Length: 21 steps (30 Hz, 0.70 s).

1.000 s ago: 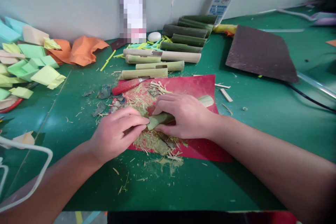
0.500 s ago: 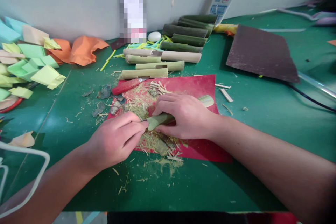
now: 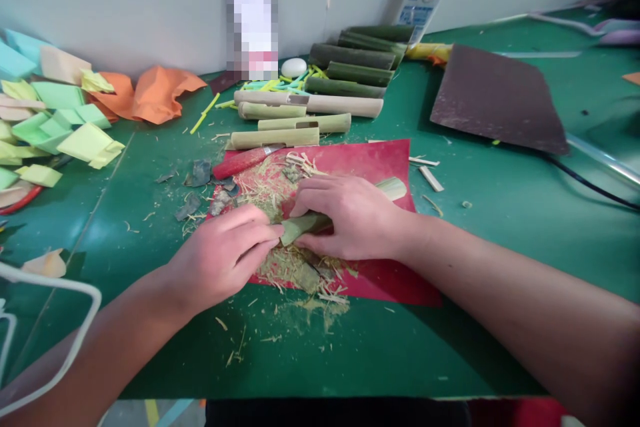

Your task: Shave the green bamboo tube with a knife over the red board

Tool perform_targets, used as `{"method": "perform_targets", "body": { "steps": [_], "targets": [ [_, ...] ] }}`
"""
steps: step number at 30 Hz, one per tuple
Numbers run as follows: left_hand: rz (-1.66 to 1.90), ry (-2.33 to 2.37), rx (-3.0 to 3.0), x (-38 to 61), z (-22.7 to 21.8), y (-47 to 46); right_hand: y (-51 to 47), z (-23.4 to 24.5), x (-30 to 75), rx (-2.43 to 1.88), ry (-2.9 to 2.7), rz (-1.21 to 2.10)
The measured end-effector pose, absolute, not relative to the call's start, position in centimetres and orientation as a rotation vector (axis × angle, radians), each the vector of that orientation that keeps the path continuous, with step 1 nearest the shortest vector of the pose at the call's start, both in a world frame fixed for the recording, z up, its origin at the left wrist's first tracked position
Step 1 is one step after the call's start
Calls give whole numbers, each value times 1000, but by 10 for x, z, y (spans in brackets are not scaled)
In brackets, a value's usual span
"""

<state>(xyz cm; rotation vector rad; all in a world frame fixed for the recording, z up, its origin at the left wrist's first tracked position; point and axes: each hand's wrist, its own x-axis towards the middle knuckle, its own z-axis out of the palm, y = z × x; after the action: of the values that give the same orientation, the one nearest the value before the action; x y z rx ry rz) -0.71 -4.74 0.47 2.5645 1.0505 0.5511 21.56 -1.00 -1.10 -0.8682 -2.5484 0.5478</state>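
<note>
A green bamboo tube (image 3: pixel 304 224) lies slantwise over a red sheet (image 3: pixel 373 157). My right hand (image 3: pixel 350 217) wraps it from above, hiding its middle; the pale far end shows past the knuckles. My left hand (image 3: pixel 220 253) has its fingers pinched together at the near end of the tube. Whatever those fingertips hold is hidden from view. Fibres and shavings (image 3: pixel 257 190) cover much of the sheet around both hands. Behind them rests a tool with a red handle (image 3: pixel 245 163), its far end partly hidden.
Cut bamboo pieces (image 3: pixel 305 123) lie in a row at the back. On the left are folded coloured papers (image 3: pixel 60 103) and crumpled orange paper (image 3: pixel 160 97); a white wire frame (image 3: pixel 93 300) stands nearer. A dark flat board (image 3: pixel 495 103) and a drink carton (image 3: pixel 423 3) are at right.
The left fingertips have shifted slightly at the tube's near end, and a dark bit seen there before no longer shows. The right hand keeps its grip on the tube.
</note>
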Motion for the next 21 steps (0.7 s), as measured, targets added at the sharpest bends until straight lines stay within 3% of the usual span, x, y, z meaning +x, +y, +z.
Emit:
{"method": "perform_targets", "body": {
  "steps": [21],
  "targets": [
    [577, 959, 2507, -7, 4, -38, -8, -13, 216, -873, -2543, 541]
  ]
}}
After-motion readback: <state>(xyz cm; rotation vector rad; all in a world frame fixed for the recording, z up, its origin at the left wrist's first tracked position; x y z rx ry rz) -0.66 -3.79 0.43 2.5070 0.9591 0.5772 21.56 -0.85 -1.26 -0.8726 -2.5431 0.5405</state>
